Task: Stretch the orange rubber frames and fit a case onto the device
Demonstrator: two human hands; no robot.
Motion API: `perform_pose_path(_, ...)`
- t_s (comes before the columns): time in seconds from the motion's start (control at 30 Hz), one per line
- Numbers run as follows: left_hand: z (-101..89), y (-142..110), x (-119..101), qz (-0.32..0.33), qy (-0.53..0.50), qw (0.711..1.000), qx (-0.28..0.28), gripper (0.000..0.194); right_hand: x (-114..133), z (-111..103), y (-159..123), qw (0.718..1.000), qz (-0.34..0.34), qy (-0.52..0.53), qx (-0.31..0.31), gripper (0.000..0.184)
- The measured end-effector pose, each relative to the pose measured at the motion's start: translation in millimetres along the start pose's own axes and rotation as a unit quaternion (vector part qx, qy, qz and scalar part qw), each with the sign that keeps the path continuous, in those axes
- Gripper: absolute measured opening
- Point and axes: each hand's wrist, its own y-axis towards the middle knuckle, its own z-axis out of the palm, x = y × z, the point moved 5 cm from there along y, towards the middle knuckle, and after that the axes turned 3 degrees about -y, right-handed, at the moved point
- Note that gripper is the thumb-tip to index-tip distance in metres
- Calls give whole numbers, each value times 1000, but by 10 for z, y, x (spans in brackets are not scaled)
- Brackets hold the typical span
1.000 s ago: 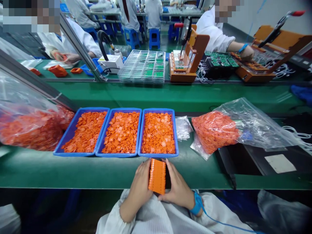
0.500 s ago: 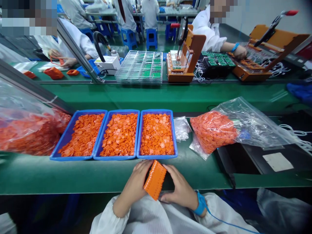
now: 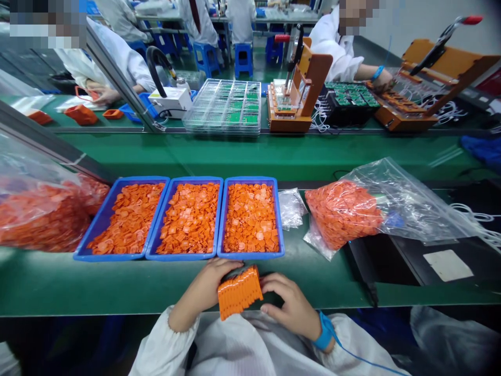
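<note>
A row of thin orange plastic pieces point(image 3: 239, 292), stacked tightly face to face into a block, is held just above the bench's front edge. My left hand point(image 3: 208, 286) is closed around its left and far side, with some fingers hidden behind it. At the block's right end is my right hand point(image 3: 291, 303), its thumb and fingers curved and apart. Its fingertips come very near the block; whether they touch it I cannot tell. A blue wrist strap point(image 3: 324, 331) with a cord circles my right wrist.
Beyond my hands stand three blue trays of small orange pieces: left point(image 3: 84, 253), middle point(image 3: 182, 256) and right point(image 3: 279, 245). Bags of orange parts lie left point(image 3: 43, 214) and right point(image 3: 342, 211). Across the green bench point(image 3: 156, 284) are clamp fixtures point(image 3: 289, 122) and co-workers.
The orange block has turned from steeply slanted to nearly level, showing its ridged side. My left hand has moved slightly left, and the right hand's fingers have lowered beside the block's end.
</note>
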Motion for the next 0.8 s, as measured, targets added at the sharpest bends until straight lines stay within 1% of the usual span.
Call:
perform_pose_path(0.13, 14, 15, -1, 3, -14, 1000, 10, 33, -14, 13, 20, 1000, 1, -13, 1, 21)
perform_pose_path(0.2, 22, 38, -23, 6, -23, 1000, 12, 34, -21, 17, 34, 1000, 3, -22, 4, 20)
perform_pose_path(0.33, 51, 125, -133, 37, -78, 996, 31, 36, -27, 15, 56, 998, -11, -60, 9, 27)
perform_pose_path(0.4, 74, 174, -186, 59, -112, 991, 52, 33, -21, 27, 57, 995, -32, -91, 17, 32)
perform_pose_path(0.47, 87, 213, -193, 68, -127, 988, 61, 28, -10, 40, 50, 992, -58, -113, 14, 37)
perform_pose_path(0.57, 84, 237, -117, 49, -113, 991, 58, 27, -4, 48, 35, 990, -77, -121, -8, 41)
perform_pose_path(0.67, 63, 218, -40, 26, -102, 992, 65, 33, -18, 44, 24, 990, -71, -121, -20, 39)
perform_pose_path(0.73, 39, 194, -31, 25, -99, 992, 71, 35, -26, 32, 23, 990, -68, -120, -21, 38)
perform_pose_path(0.8, 4, 174, -45, 28, -87, 994, 63, 34, -28, 19, 26, 990, -71, -122, -18, 40)
